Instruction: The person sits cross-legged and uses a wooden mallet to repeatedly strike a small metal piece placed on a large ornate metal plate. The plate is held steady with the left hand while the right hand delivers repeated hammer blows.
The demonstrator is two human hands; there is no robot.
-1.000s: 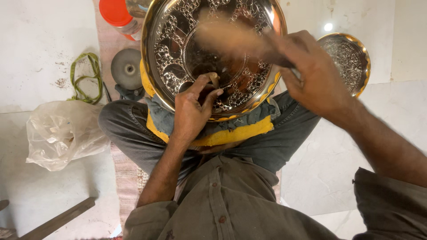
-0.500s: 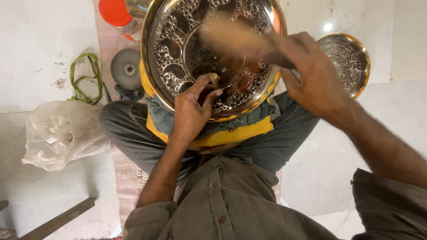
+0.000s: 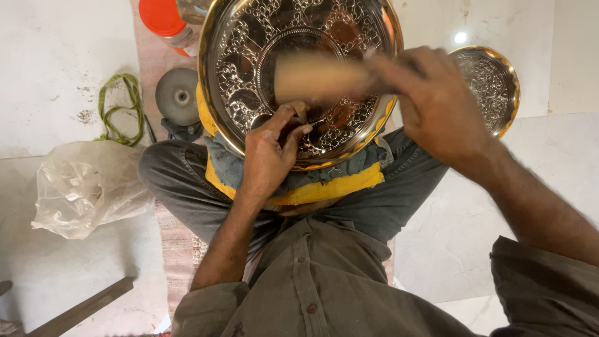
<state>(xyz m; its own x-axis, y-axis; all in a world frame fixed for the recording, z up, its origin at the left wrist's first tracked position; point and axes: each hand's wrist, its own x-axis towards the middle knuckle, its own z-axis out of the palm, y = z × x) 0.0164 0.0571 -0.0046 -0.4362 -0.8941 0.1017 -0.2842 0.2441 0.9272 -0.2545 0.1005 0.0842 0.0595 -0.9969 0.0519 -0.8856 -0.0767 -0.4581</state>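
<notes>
— While the right hand [image 3: 437,103] is closed round a wooden mallet [image 3: 321,78], which way does the tool lie?
— Its long axis runs left to right across the view, the blurred head pointing left over the middle of the engraved metal tray [image 3: 249,93].
— And the left hand [image 3: 268,153]?
— Its fingers pinch a small tool against the tray's lower part; the tool is too hidden to name.
— Where does the tray rest?
— Tilted on a yellow and blue cloth pad [image 3: 324,187] in the person's lap.
— The surroundings?
— A pale stone floor, with a second tray [image 3: 490,87] to the right, a plastic bag [image 3: 87,187], green cord [image 3: 118,109] and a grey disc [image 3: 178,97] to the left.
</notes>
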